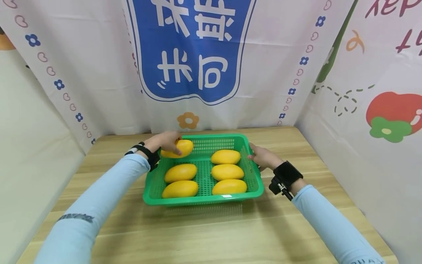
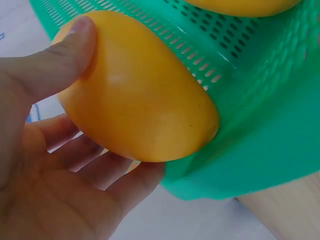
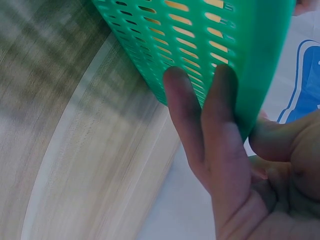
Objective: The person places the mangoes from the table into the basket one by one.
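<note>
A green plastic basket [image 1: 203,200] with slotted walls is on the wooden table. My left hand [image 1: 167,141] holds a yellow mango [image 1: 185,147] at the basket's far left corner. In the left wrist view the thumb lies over this mango [image 2: 135,90] and the fingers are beneath it. Two more mangoes [image 1: 180,172] lie in the left half of the basket, and three mangoes [image 1: 227,171] form a column on the right. My right hand [image 1: 265,157] grips the basket's right rim. The right wrist view shows two fingers [image 3: 220,115] against the outer wall.
The wooden table [image 1: 211,234] extends in front of the basket and to both sides. Behind it hangs a printed white cloth [image 1: 108,73] with a blue emblem. Another printed cloth [image 1: 346,154] borders the right side, and a pale wall [image 1: 29,146] the left.
</note>
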### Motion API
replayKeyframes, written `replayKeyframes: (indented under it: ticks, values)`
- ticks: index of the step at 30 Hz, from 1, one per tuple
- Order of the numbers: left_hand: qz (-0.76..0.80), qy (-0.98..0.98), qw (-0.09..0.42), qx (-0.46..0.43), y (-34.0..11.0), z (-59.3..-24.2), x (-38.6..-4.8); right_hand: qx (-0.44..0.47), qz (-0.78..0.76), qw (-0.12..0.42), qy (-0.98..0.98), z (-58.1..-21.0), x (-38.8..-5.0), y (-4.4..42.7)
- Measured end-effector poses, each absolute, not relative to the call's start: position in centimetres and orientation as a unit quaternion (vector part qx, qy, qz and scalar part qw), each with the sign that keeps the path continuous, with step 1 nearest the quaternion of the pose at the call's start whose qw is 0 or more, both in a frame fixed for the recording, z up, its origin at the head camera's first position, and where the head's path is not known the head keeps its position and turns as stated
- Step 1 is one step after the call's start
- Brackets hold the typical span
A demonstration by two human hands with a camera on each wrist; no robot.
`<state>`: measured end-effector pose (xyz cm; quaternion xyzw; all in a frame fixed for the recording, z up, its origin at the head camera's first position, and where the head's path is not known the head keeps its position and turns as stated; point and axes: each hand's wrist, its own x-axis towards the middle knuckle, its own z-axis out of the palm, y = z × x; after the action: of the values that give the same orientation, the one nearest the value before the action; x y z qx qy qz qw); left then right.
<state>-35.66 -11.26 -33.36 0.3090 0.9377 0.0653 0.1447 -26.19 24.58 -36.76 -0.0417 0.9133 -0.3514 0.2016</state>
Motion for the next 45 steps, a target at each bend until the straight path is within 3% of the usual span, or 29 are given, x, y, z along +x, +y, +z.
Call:
replayKeyframes:
  ticks: [10, 33, 45]
  values:
    - [0.016, 0.940, 0.193, 0.281, -10.2, -34.9, -35.4, -0.040, -0.363, 0.205, 0.908, -36.6, -26.0, 23.9]
    - [-0.019, 0.942, 0.162, 0.293, -11.0, -36.9, -34.2, -0.045, -0.355, 0.205, 0.911, -36.8, -26.2, 22.7]
    - [0.005, 0.931, 0.192, 0.309, -11.2, -34.9, -34.0, -0.046, -0.369, 0.209, 0.904, -37.5, -26.1, 23.4]
